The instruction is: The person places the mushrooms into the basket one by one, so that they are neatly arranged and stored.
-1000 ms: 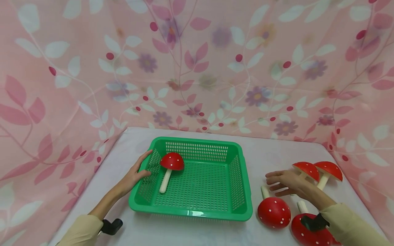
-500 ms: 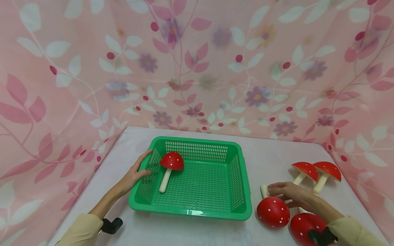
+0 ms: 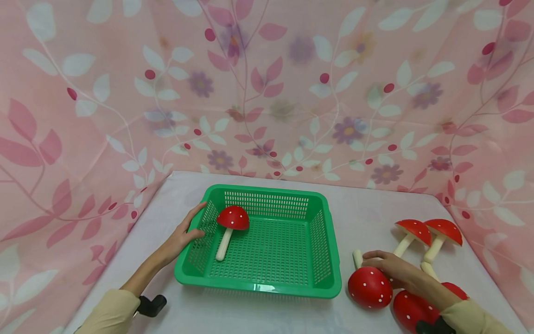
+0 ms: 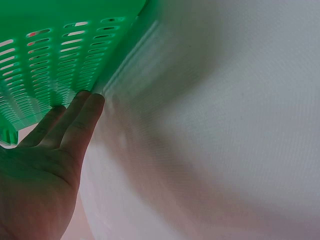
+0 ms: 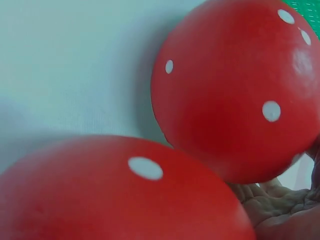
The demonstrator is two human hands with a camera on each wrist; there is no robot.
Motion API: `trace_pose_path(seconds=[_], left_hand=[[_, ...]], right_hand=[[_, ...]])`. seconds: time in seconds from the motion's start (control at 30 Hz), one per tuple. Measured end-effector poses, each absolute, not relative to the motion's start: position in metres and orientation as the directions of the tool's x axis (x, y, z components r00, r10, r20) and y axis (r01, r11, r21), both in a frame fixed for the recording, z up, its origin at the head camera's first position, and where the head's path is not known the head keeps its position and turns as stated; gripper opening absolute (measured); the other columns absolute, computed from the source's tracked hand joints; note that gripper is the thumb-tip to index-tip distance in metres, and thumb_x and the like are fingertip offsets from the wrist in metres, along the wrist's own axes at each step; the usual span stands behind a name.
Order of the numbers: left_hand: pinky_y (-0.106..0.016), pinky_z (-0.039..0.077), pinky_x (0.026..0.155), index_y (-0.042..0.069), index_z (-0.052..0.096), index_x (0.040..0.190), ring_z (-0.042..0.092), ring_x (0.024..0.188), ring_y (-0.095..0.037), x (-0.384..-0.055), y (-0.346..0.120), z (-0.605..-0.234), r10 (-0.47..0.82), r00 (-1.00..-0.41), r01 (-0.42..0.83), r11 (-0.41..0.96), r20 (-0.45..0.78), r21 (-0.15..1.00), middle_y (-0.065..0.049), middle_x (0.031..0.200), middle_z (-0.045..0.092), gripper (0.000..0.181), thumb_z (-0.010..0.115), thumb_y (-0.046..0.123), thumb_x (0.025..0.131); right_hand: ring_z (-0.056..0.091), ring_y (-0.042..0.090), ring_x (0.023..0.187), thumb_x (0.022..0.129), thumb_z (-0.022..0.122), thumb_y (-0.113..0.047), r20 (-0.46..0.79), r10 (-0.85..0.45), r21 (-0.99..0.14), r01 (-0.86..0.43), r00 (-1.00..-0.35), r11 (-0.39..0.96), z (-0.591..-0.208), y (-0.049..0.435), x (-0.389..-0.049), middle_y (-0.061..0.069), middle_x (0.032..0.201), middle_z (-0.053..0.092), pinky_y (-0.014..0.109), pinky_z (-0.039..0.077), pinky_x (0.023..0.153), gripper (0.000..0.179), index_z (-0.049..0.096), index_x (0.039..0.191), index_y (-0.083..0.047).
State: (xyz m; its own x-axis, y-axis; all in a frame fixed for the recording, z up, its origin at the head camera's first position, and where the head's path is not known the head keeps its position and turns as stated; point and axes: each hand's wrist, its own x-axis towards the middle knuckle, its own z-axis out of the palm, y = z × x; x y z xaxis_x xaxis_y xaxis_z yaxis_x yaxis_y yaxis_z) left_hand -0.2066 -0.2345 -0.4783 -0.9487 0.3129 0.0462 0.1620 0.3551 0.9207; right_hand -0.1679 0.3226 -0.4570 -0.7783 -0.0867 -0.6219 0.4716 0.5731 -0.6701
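Note:
A green plastic basket (image 3: pixel 258 291) stands on the white cloth with one toy mushroom (image 3: pixel 233 219), red-capped with white dots, lying in its left part. At the basket's left rim my left hand (image 3: pixel 179 239) holds on, thumb over the rim. In the left wrist view its fingers (image 4: pixel 82 122) lie against the outer wall. My right hand (image 3: pixel 394 269) is low beside the pale stem of another mushroom (image 3: pixel 370 288), fingers bent loosely near the stem. The right wrist view shows part of the palm behind this cap (image 5: pixel 235 90); the contact itself is hidden.
Two mushrooms (image 3: pixel 444 232) lie at the back right. More red caps (image 3: pixel 413 308) lie under and beside my right forearm, partly covered. A pink floral curtain (image 3: pixel 267 93) hangs behind the table and at both sides.
My right hand has come down and slightly toward me, to the stem of the mushroom nearest the basket. Its fingers are more bent than before. The left hand and basket stay put.

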Motion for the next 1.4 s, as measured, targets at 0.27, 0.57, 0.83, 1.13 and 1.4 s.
trace_pose_path(seconds=[0.27, 0.57, 0.83, 1.13, 1.4], left_hand=[[-0.058, 0.04, 0.099, 0.031, 0.015, 0.159, 0.035, 0.137, -0.043, -0.206, -0.233, -0.477, 0.304, -0.952, 0.152, 0.358, 0.039, 0.921, -0.015, 0.164, 0.012, 0.075, 0.05, 0.019, 0.094], [-0.057, 0.041, 0.098, 0.031, 0.015, 0.159, 0.035, 0.136, -0.044, -0.206, -0.234, -0.478, 0.309, -0.95, 0.158, 0.352, 0.045, 0.923, -0.015, 0.164, 0.013, 0.074, 0.05, 0.018, 0.094], [-0.053, 0.043, 0.095, 0.032, 0.015, 0.159, 0.038, 0.135, -0.044, -0.206, -0.234, -0.478, 0.307, -0.951, 0.155, 0.35, 0.044, 0.924, -0.016, 0.163, 0.015, 0.075, 0.05, 0.018, 0.094], [-0.056, 0.042, 0.097, 0.031, 0.015, 0.159, 0.036, 0.136, -0.044, -0.206, -0.233, -0.478, 0.304, -0.952, 0.15, 0.352, 0.039, 0.924, -0.015, 0.164, 0.013, 0.075, 0.05, 0.019, 0.094], [-0.055, 0.042, 0.097, 0.031, 0.015, 0.159, 0.036, 0.136, -0.044, -0.206, -0.233, -0.478, 0.307, -0.951, 0.148, 0.349, 0.037, 0.925, -0.015, 0.164, 0.013, 0.075, 0.05, 0.019, 0.094]], right_hand=[[0.061, 0.029, 0.099, 0.083, 0.074, -0.024, -0.619, -0.049, -0.663, 0.489, -0.784, 0.567, -0.462, 0.319, -0.171, 0.025, 0.123, 0.053, 0.041, 0.058, 0.08, 0.074, 0.036, 0.139, 0.006], [0.061, 0.029, 0.099, 0.081, 0.077, -0.023, -0.616, -0.039, -0.66, 0.488, -0.787, 0.57, -0.462, 0.318, -0.171, 0.026, 0.123, 0.053, 0.041, 0.059, 0.079, 0.077, 0.037, 0.139, 0.007], [0.062, 0.028, 0.097, 0.081, 0.077, -0.023, -0.619, -0.041, -0.659, 0.489, -0.785, 0.572, -0.459, 0.315, -0.17, 0.025, 0.122, 0.053, 0.04, 0.059, 0.079, 0.077, 0.037, 0.14, 0.008], [0.061, 0.03, 0.1, 0.082, 0.075, -0.022, -0.618, -0.051, -0.661, 0.483, -0.785, 0.574, -0.453, 0.314, -0.173, 0.027, 0.124, 0.052, 0.04, 0.058, 0.08, 0.077, 0.037, 0.141, 0.007], [0.059, 0.034, 0.105, 0.083, 0.075, -0.022, -0.601, -0.075, -0.689, 0.467, -0.796, 0.555, -0.446, 0.314, -0.176, 0.029, 0.127, 0.049, 0.043, 0.058, 0.081, 0.076, 0.036, 0.142, 0.006]])
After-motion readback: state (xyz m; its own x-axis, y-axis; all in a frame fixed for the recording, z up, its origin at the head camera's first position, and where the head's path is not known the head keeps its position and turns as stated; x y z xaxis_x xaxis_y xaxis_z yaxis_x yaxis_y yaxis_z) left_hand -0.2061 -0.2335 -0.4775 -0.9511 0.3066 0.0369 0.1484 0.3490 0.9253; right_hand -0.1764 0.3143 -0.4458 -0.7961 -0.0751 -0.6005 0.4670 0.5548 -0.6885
